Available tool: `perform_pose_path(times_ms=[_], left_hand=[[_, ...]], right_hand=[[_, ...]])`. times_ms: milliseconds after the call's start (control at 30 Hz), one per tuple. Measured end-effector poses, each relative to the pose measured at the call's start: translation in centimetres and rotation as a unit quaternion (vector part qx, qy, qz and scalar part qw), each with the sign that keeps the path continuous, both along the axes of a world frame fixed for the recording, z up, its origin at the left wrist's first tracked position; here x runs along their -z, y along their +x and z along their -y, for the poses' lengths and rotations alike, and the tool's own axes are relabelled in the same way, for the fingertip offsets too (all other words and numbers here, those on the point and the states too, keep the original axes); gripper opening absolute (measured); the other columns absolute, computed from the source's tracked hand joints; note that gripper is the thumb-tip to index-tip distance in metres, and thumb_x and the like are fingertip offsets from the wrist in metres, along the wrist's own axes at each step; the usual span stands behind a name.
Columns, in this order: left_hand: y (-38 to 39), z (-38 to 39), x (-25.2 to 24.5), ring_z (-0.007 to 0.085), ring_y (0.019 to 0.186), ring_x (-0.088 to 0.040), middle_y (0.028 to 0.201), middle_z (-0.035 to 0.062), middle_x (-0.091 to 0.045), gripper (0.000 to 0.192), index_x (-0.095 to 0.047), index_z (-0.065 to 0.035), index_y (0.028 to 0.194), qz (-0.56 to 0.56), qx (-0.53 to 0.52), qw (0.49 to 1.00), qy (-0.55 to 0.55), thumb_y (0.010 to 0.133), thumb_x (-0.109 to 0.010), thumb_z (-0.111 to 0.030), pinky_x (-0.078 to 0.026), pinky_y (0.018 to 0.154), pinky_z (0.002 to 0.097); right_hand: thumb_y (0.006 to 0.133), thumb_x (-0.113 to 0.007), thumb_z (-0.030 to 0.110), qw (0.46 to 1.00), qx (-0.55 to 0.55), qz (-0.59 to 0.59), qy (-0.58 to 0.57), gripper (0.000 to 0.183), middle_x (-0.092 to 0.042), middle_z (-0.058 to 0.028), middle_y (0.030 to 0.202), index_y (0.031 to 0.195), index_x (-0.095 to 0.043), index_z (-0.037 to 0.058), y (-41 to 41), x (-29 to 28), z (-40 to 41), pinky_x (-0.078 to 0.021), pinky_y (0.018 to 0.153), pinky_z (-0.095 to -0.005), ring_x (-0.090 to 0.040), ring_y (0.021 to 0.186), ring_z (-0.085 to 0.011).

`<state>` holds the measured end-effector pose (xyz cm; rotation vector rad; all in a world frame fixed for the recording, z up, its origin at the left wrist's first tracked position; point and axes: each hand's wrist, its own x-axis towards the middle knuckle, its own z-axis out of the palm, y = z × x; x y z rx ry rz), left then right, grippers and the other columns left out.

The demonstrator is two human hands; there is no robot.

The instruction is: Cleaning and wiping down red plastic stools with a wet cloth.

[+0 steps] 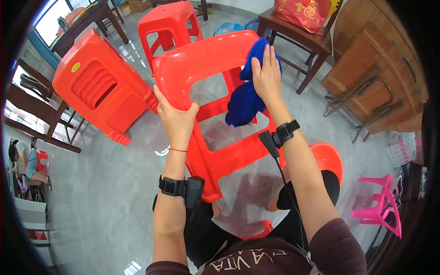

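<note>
A red plastic stool (209,51) stands tilted before me, one side with its large openings turned up to me. My left hand (177,117) grips its left leg near the seat, thumb on one side and fingers on the other. My right hand (267,75) presses a blue cloth (244,103) against the right corner by the seat. Part of the cloth hangs down over the stool's opening. The fingers of that hand lie nearly straight over the cloth, and its palm is hidden.
A red stool (166,17) stands behind, and red stacked stools (99,86) are at left. A wooden chair (302,34) bears a red bag (304,13). Folded wooden tabletops (374,79) lean at right. An orange-red basin (328,158) sits by my knee, a pink chair (381,202) beyond. Far left, a person (29,161) bends over.
</note>
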<state>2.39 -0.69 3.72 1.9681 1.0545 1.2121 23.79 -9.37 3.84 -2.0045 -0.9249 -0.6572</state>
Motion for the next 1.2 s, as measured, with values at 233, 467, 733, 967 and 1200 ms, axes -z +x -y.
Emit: perform_pose_path(times_ms=[233, 467, 733, 967, 1200], left_hand=[[0.2, -0.3, -0.1, 0.0354, 0.108, -0.040, 0.116, 0.0232, -0.043, 0.094, -0.013, -0.0033, 0.133, 0.003, -0.015, 1.000, 0.027, 0.060, -0.069, -0.021, -0.036, 0.089, 0.0400], [-0.2, 0.5, 0.0, 0.0337, 0.106, -0.041, 0.113, 0.0209, -0.045, 0.096, -0.014, -0.0113, 0.134, 0.003, -0.042, 0.999, 0.012, 0.059, -0.071, -0.023, -0.039, 0.085, 0.0397], [-0.5, 1.1, -0.2, 0.0360, 0.107, -0.042, 0.118, 0.0218, -0.044, 0.093, -0.016, -0.0064, 0.133, -0.017, -0.045, 0.999, -0.007, 0.061, -0.071, -0.028, -0.036, 0.089, 0.0403], [-1.1, 0.7, 0.0, 0.0366, 0.108, -0.042, 0.120, 0.0219, -0.042, 0.094, -0.016, -0.0065, 0.133, -0.004, -0.020, 1.000, 0.008, 0.061, -0.072, -0.027, -0.036, 0.089, 0.0416], [-1.7, 0.5, 0.3, 0.0361, 0.109, -0.040, 0.121, 0.0240, -0.039, 0.096, -0.013, -0.0012, 0.132, -0.005, 0.001, 1.000, 0.001, 0.058, -0.071, -0.020, -0.035, 0.091, 0.0391]], right_hand=[[0.084, -0.044, 0.038, 0.997, 0.039, -0.057, -0.032, 0.065, -0.032, -0.0256, 0.129, 0.127, -0.026, -0.0067, -2.2, 5.0, 4.9, -0.0267, 0.098, -0.0404, -0.034, 0.117, -0.0374], [0.085, -0.043, 0.041, 0.985, 0.062, -0.153, -0.043, 0.067, -0.034, -0.0259, 0.128, 0.126, -0.025, -0.0089, -3.8, 7.1, 8.1, -0.0266, 0.098, -0.0400, -0.034, 0.118, -0.0366], [0.074, -0.053, 0.050, 0.976, 0.082, -0.190, -0.064, 0.085, -0.032, -0.0255, 0.129, 0.127, -0.023, -0.0093, -6.0, 7.8, 10.2, -0.0263, 0.098, -0.0404, -0.032, 0.119, -0.0366], [0.067, -0.059, 0.044, 0.964, 0.129, -0.198, -0.120, 0.089, -0.033, -0.0261, 0.127, 0.127, -0.023, -0.0105, -7.5, 8.5, 10.4, -0.0266, 0.096, -0.0420, -0.035, 0.115, -0.0373], [0.067, -0.059, 0.038, 0.967, 0.128, -0.173, -0.135, 0.087, -0.037, -0.0264, 0.122, 0.127, -0.019, -0.0110, -8.1, 9.5, 10.8, -0.0273, 0.094, -0.0445, -0.037, 0.110, -0.0382]])
